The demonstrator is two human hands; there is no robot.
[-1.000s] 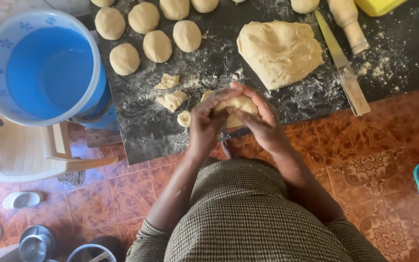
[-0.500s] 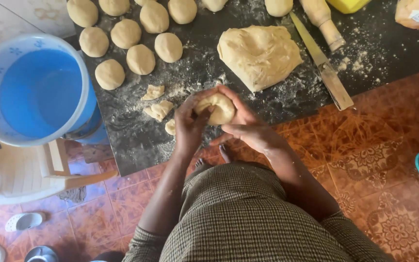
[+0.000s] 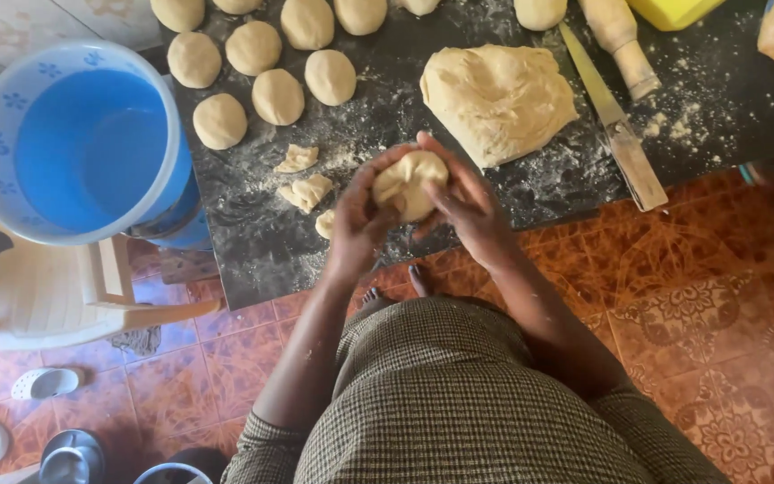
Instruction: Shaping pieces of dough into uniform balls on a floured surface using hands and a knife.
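Note:
A pale lump of dough point(image 3: 408, 184) is cupped between my left hand point(image 3: 360, 220) and my right hand point(image 3: 469, 211), just above the near edge of a floured black board point(image 3: 253, 242). Both hands curl round the lump. Behind them on the board lies a big mass of dough point(image 3: 498, 100). Several round dough balls point(image 3: 276, 96) sit in rows at the board's far left. Small scraps of dough point(image 3: 306, 190) lie left of my left hand.
A blue bucket point(image 3: 82, 148) stands on a pale plastic chair point(image 3: 55, 296) at the left. A long knife point(image 3: 615, 134) and a wooden rolling pin point(image 3: 620, 40) lie right of the dough mass. Patterned orange floor tiles point(image 3: 700, 296) spread below; sandals point(image 3: 42, 384) lie at lower left.
The lump of dough has turned in my hands and looks rounder. The view has shifted slightly, with my hands now a little higher over the board.

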